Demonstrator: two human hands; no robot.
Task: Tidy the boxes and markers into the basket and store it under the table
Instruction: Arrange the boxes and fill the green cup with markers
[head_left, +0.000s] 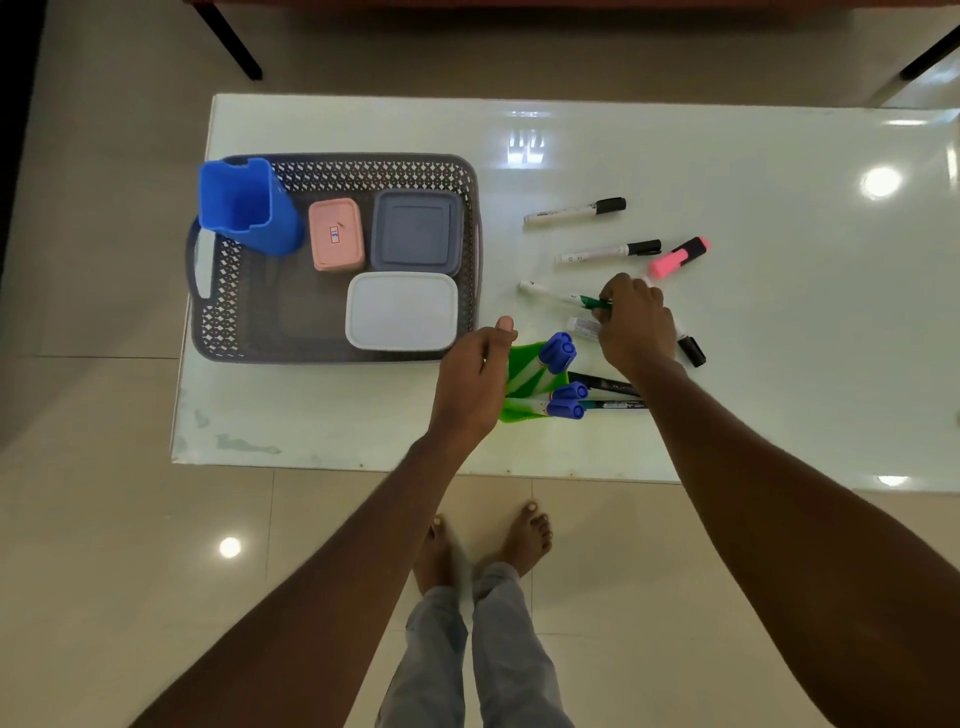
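A grey lattice basket sits on the left of the glossy table. Inside it are a blue cup, a pink box, a grey box and a white box. My left hand grips a green holder tilted on its side, with blue-capped markers sticking out. My right hand closes on the cap end of a green marker. Two black-capped white markers and a pink highlighter lie further back.
Another black-capped marker pokes out from under my right hand, and dark pens lie beneath my right wrist. The table's near edge is just in front of my bare feet. Black furniture legs stand on the tiled floor beyond.
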